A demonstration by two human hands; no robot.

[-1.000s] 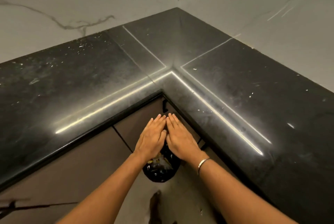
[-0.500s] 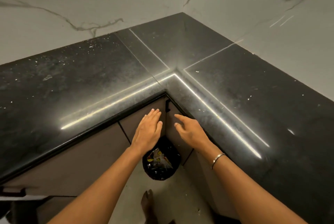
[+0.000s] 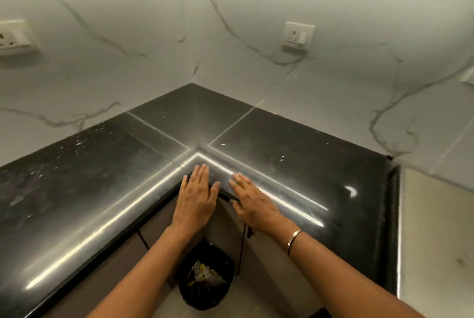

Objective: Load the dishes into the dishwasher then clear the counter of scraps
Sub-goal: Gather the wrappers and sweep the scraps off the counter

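Note:
A black L-shaped counter (image 3: 295, 153) fills the corner below a marble wall. Small white crumbs (image 3: 79, 141) dot its left part, and a few specks (image 3: 282, 158) lie on its right part. My left hand (image 3: 196, 198) is flat and palm down at the inner corner edge, fingers together and holding nothing. My right hand (image 3: 252, 203) rests palm down on the counter just to its right, fingers slightly apart and holding nothing. Below them on the floor stands a bin with a black bag (image 3: 205, 275) holding scraps and wrappers.
Brown cabinet fronts (image 3: 115, 274) run under the counter edge. Two wall sockets (image 3: 298, 35) (image 3: 15, 36) sit on the marble backsplash. A pale surface (image 3: 436, 240) adjoins the counter's right end. A bright white spot (image 3: 351, 190) shows on the right part of the counter.
Both hands rose from over the bin to the counter's inner corner and moved apart. My view tilted upward, bringing the wall and sockets into sight.

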